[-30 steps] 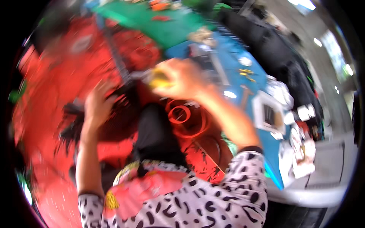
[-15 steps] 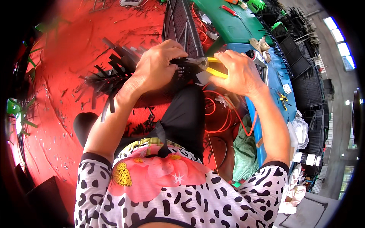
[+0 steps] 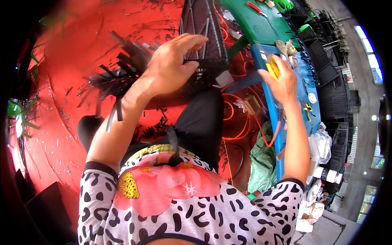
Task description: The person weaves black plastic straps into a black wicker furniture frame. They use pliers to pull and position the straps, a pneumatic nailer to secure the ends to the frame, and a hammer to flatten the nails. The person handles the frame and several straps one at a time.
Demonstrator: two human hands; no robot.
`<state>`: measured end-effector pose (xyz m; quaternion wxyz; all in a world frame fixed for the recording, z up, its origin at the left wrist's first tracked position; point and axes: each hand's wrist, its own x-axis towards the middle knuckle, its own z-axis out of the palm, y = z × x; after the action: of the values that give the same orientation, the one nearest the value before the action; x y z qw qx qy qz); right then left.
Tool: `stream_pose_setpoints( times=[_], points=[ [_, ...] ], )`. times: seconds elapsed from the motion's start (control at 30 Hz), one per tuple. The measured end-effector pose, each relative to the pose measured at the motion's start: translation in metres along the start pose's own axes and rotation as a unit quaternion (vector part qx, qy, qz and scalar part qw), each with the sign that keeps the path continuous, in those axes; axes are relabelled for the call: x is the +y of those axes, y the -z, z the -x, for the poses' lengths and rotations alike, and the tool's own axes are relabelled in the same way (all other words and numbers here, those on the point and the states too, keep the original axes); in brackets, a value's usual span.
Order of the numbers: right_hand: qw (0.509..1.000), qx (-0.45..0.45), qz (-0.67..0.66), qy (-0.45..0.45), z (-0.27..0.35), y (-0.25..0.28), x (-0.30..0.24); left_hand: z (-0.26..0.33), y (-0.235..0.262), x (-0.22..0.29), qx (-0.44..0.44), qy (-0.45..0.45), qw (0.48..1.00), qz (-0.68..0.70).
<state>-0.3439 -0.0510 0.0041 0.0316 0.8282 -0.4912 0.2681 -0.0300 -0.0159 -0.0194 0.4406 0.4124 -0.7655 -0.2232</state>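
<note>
My left hand [image 3: 173, 63] is at the end of a black woven frame [image 3: 216, 49] that leans away from me. Its thumb and fingers are apart, and I see nothing between them. Loose black flat strips [image 3: 118, 73] fan out to the left of that wrist. Over the near part of the blue table, my right hand [image 3: 283, 79] is closed round yellow-handled pliers [image 3: 272, 70]; their jaws are blurred or hidden. A small whitish piece [image 3: 223, 79] shows at the near corner of the frame, above my knee.
The blue table [image 3: 300, 106] at right carries small yellow-handled pliers [image 3: 307, 111] and gloves [image 3: 287, 48]. Beyond it, a green table [image 3: 249, 24] holds a red-handled tool [image 3: 257, 9]. Orange hose [image 3: 241, 134] coils below, beside a green sack [image 3: 263, 163]. Black scraps litter the red floor [image 3: 61, 102].
My right hand has carried the pliers away from the frame, rightward to the blue table. My left hand has loosened, its fingers spreading from the thumb. The view has shifted slightly.
</note>
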Motion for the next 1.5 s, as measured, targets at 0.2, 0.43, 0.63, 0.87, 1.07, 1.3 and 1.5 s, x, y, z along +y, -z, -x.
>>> stream_pose_setpoints(
  times=[0.2,0.43,0.63,0.87,1.07,1.3,1.5],
  points=[
    [0.854,-0.057,0.220,-0.467,0.125,0.029,0.148,0.001,-0.001,0.001,-0.016,0.042,0.999,0.004],
    [0.886,0.069,0.226,-0.399,0.166,0.032,0.161,0.000,-0.011,0.003,-0.016,0.033,0.997,0.073],
    [0.979,0.121,-0.116,0.118,0.014,-0.028,-0.051,0.006,-0.008,-0.014,0.019,0.052,0.985,0.163],
    [0.986,-0.075,-0.057,0.140,-0.025,-0.081,-0.127,0.006,-0.011,-0.015,0.050,0.007,0.985,0.162],
    [0.981,-0.055,-0.163,0.095,-0.026,-0.075,-0.127,0.006,-0.016,-0.009,0.154,-0.056,0.974,0.158],
    [0.968,0.029,-0.236,0.075,-0.022,-0.080,-0.121,0.008,-0.022,-0.015,0.200,-0.045,0.969,0.137],
    [0.958,0.015,-0.277,0.079,-0.027,-0.079,-0.107,0.009,-0.020,0.001,0.240,-0.133,0.962,0.006]
  ],
)
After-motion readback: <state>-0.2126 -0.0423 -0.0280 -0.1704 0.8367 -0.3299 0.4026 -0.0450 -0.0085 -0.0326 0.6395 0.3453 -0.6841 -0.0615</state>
